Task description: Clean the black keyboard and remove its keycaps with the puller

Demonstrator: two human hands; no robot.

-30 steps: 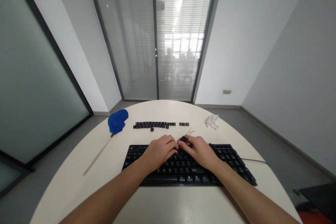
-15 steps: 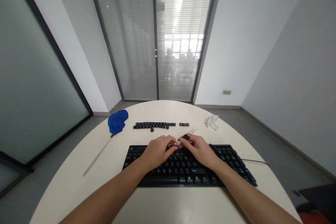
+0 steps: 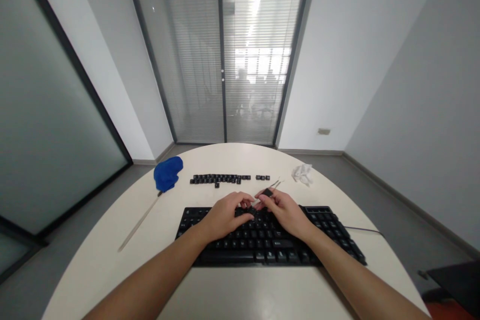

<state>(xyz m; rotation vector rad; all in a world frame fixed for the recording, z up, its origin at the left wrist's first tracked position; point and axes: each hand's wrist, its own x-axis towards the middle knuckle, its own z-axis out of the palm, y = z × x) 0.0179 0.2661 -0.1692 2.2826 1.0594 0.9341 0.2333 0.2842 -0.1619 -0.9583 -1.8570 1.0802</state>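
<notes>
While both forearms reach in from six o'clock, the left hand lies palm down on the black computer keyboard, fingers loosely curled and grasping nothing I can make out. At its three o'clock the right hand pinches a thin metal wire keycap puller, a small black keycap caught in it above the top rows. Towards twelve o'clock lies a row of loose black keycaps; a blue cloth at ten, crumpled white tissue at one, on the round white table.
</notes>
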